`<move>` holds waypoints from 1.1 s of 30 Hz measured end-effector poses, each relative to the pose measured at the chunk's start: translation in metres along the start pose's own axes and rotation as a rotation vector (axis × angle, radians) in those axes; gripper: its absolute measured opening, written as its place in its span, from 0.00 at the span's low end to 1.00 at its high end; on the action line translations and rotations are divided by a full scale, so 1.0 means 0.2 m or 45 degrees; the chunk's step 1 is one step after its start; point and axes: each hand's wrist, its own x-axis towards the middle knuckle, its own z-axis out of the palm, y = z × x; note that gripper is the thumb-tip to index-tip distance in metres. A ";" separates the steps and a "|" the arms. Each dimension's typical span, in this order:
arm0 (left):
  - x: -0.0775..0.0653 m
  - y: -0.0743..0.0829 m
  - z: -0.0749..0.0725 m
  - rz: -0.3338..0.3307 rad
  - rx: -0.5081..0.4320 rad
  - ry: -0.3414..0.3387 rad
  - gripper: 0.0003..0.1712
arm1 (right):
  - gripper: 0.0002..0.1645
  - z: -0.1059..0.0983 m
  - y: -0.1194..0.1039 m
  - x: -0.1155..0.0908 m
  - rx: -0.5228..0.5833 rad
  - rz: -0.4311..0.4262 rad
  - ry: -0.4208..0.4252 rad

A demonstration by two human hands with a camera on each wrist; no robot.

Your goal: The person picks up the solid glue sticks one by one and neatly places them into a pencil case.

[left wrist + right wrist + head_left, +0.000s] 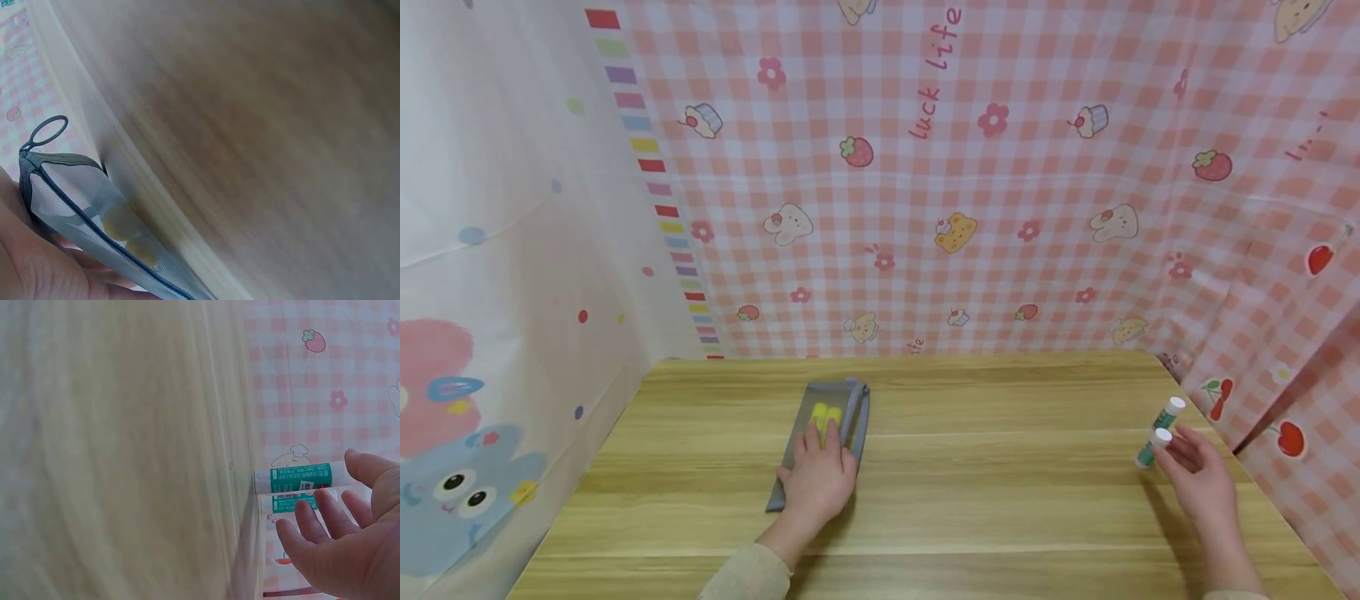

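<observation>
A grey mesh zip pouch (857, 425) lies on the left part of the table, with yellow-ended sticks (820, 412) showing through its mesh. My left hand (818, 483) rests on the pouch, fingers extended over the yellow ends. In the left wrist view, the zip and a loop pull (50, 131) show on the pouch. Far to the right, two glue sticks with white caps and green labels stand upright, a nearer one (1152, 448) and a farther one (1168, 413). My right hand (1206, 483) is beside them, fingers spread and thumb by the nearer cap; contact is hard to tell.
The wooden table (985, 500) stretches between the two hands. A pink checked cloth (917, 183) hangs behind it and along the right side. A white printed curtain (512, 250) hangs at the left.
</observation>
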 end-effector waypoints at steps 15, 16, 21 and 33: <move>0.00 0.01 -0.01 0.006 -0.008 0.007 0.32 | 0.35 0.02 -0.02 0.02 -0.102 0.027 -0.029; 0.00 0.01 -0.01 0.006 -0.008 0.006 0.32 | 0.34 0.02 -0.02 0.03 -0.117 0.035 -0.029; 0.00 0.01 -0.01 0.001 -0.006 0.006 0.32 | 0.32 0.02 -0.01 0.03 -0.117 0.000 -0.030; 0.00 0.00 0.00 -0.003 -0.013 -0.001 0.33 | 0.27 0.04 -0.01 0.03 -0.172 0.013 -0.036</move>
